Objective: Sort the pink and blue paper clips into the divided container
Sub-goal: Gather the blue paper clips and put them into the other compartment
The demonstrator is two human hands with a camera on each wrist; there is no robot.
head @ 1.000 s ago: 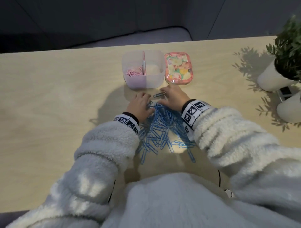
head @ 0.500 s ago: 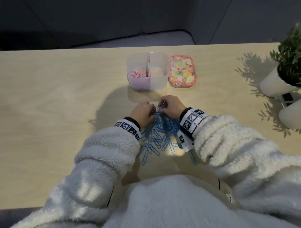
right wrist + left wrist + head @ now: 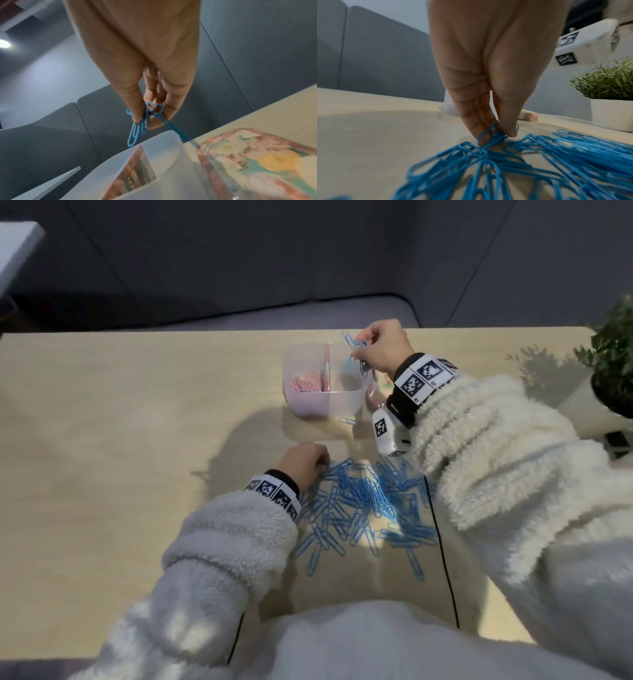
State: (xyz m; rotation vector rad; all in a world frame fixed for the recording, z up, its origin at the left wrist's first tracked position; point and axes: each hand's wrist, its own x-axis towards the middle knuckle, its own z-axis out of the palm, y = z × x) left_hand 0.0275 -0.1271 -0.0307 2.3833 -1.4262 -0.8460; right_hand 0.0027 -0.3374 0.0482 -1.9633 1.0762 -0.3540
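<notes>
Right hand [image 3: 385, 347] pinches a few blue clips [image 3: 137, 129] above the divided container [image 3: 322, 402] — left hand [image 3: 488, 81] pinches clips from the blue pile [image 3: 363, 498] on the counter [image 3: 120, 440].

the head view looks down and forward from above the desk [image 3: 102, 440], taking in both sleeves, the divided container [image 3: 323, 398] at mid-distance and the blue clip pile [image 3: 363, 501] nearer the body. the left wrist view sits low, almost at desk level, looking along the left hand [image 3: 488, 67] close up, with the pile [image 3: 539, 155] large (and blurred) in front and the potted plant [image 3: 607, 83] at its right edge; the head view shares these. the right wrist view looks along the right hand [image 3: 145, 60] from above the container [image 3: 163, 169], very near its rim, and shares it and the patterned lid [image 3: 265, 162] with the head view.
</notes>
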